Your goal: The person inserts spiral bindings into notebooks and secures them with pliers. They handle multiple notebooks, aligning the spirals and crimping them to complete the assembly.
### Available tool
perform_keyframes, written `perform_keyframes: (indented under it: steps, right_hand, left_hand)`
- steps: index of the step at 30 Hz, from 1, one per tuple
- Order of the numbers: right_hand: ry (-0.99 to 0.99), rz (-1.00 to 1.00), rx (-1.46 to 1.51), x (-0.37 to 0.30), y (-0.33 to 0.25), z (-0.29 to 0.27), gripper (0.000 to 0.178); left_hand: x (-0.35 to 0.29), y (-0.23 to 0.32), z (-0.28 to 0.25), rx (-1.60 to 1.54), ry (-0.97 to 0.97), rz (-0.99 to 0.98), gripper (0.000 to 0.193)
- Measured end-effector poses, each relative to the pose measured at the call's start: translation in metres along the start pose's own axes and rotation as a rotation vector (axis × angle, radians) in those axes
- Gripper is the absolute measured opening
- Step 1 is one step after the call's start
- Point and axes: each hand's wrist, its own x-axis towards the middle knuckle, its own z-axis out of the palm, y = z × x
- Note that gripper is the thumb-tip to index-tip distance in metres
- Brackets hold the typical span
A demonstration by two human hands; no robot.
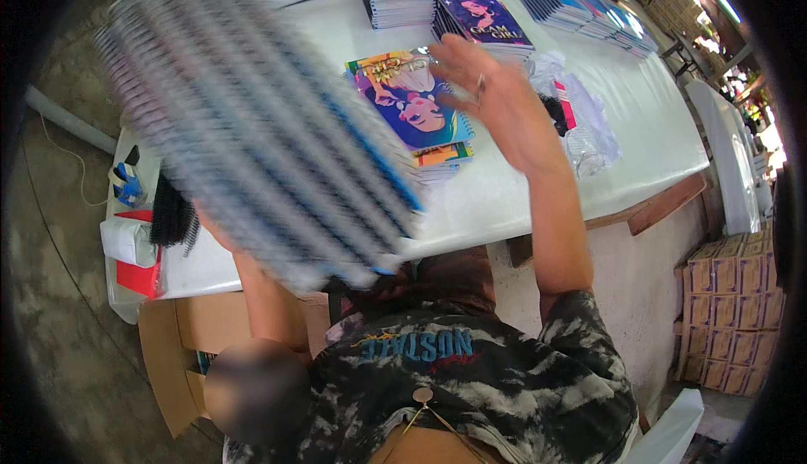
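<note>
A tall stack of spiral-bound notebooks (pixel 269 128), smeared by motion, is tilted above the left side of the table, its rows of coils facing up. My left hand (pixel 212 227) supports it from the left and below; its fingers are hidden behind the stack. My right hand (pixel 496 98) is raised and empty, fingers apart and slightly blurred. Beneath and beside it lies a smaller pile of notebooks (pixel 416 115) with a colourful illustrated cover, a drawn figure's head on top. The right hand appears apart from that pile.
Notebook piles (pixel 399 2) and purple-covered notebooks (pixel 487 23) stand at the back of the white table (pixel 471 212). Blue notebooks (pixel 588 14) lie far right, crumpled clear plastic (pixel 593 128) nearer. Black coils (pixel 172 212) are at left, an open carton (pixel 210 317) below. Boxes (pixel 727 313) are stacked right.
</note>
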Motion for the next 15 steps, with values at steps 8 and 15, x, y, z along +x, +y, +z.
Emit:
perform_keyframes:
  steps: [8, 15]
  right_hand:
    - [0.257, 0.423, 0.324, -0.146, 0.028, 0.003, 0.088]
    - [0.47, 0.078, 0.848, -0.217, 0.141, -0.049, 0.077]
  left_hand:
    - [-0.051, -0.075, 0.057, 0.635, -0.109, -0.551, 0.063]
    - [-0.072, -0.128, 0.088, 0.7, -0.457, -0.443, 0.045]
